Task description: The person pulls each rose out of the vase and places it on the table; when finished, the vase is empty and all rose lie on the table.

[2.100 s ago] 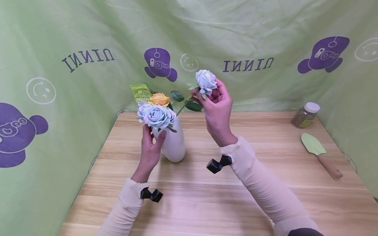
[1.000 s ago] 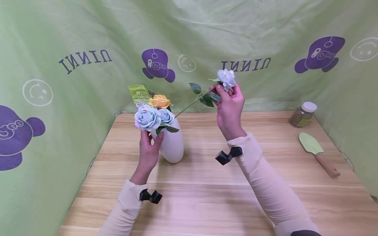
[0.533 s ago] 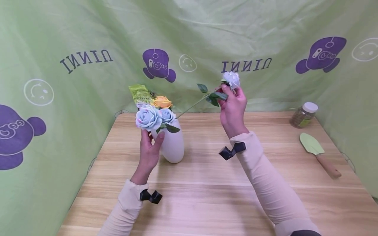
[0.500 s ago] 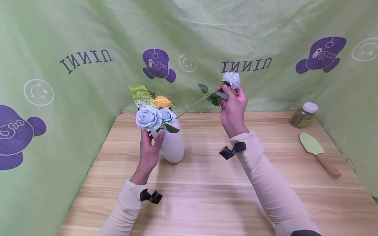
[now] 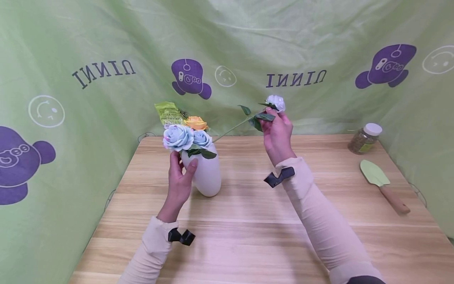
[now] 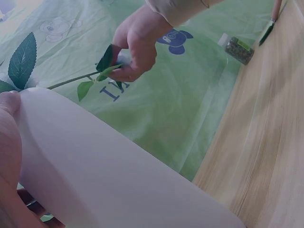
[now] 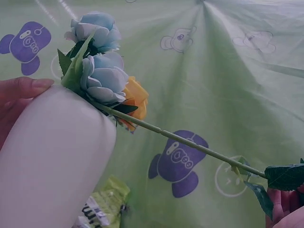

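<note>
A white vase (image 5: 207,177) leans a little to the left on the wooden table, with my left hand (image 5: 179,183) gripping it just below the mouth. Out of its mouth rise two pale blue roses (image 5: 178,137) and an orange rose (image 5: 196,123). To the right, my right hand (image 5: 278,136) pinches another pale rose (image 5: 276,103) right under its bloom. The stem (image 7: 190,143) of this rose runs slantwise down to the vase mouth in the right wrist view. Its dark green leaves (image 5: 260,118) lie against my right fingers.
A green packet (image 5: 168,113) stands behind the vase. At the back right is a jar (image 5: 365,139) with a white lid, and in front of it lies a green trowel (image 5: 375,173) with a wooden handle. Printed green cloth surrounds the table.
My right hand has moved right, drawing the held rose farther from the vase, then dipped slightly. The blue roses in the vase have shifted and turned. My left hand keeps its grip.
</note>
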### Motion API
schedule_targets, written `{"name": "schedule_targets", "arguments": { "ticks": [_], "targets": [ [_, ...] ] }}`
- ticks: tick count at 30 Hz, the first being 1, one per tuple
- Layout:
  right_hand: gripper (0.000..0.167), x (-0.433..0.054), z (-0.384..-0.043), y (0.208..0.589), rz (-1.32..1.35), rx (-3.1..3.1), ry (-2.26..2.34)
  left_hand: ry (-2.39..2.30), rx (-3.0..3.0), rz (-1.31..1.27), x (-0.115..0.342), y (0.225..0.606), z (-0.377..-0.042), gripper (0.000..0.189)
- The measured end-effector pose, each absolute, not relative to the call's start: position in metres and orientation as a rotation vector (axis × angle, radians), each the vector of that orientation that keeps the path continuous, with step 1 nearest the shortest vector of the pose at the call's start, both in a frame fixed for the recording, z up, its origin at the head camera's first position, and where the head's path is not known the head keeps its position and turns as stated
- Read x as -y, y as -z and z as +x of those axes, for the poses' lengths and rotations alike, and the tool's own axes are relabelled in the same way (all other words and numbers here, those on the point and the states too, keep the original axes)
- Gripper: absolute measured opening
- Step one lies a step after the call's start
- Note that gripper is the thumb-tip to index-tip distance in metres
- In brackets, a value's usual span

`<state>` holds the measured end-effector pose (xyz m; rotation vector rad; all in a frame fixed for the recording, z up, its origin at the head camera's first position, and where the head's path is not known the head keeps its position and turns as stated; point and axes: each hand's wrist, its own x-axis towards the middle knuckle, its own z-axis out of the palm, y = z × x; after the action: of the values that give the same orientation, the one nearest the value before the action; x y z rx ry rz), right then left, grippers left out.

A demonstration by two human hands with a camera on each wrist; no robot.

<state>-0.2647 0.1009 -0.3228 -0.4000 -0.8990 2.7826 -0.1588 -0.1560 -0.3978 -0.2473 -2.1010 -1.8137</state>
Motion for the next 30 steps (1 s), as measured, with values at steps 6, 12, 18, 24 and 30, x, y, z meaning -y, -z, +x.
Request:
{"name": "schedule_targets", "arguments": {
  "ticks": [6, 12, 18, 24, 30],
  "targets": [
    [0.034, -0.104, -0.265, 0.32, -0.385, 0.937, -2.756, 1.816, 2.117, -0.245, 0.155, 0.397, -0.158, 0.058],
    [0.03, -0.107, -0.268, 0.317, -0.353, 0.934, -2.753, 1.82, 2.114, -0.239, 0.155, 0.397, -0.158, 0.059],
    [0.035, -0.11, -0.27, 0.314, -0.356, 0.964, -2.733, 1.812, 2.111, -0.241, 0.155, 0.397, -0.158, 0.061],
    [0.036, -0.114, -0.273, 0.311, -0.386, 0.953, -2.74, 1.803, 2.104, -0.252, 0.156, 0.397, -0.158, 0.067],
    [0.038, -0.12, -0.276, 0.311, -0.411, 0.96, -2.738, 1.796, 2.12, -0.225, 0.155, 0.396, -0.157, 0.066]
  ]
}}
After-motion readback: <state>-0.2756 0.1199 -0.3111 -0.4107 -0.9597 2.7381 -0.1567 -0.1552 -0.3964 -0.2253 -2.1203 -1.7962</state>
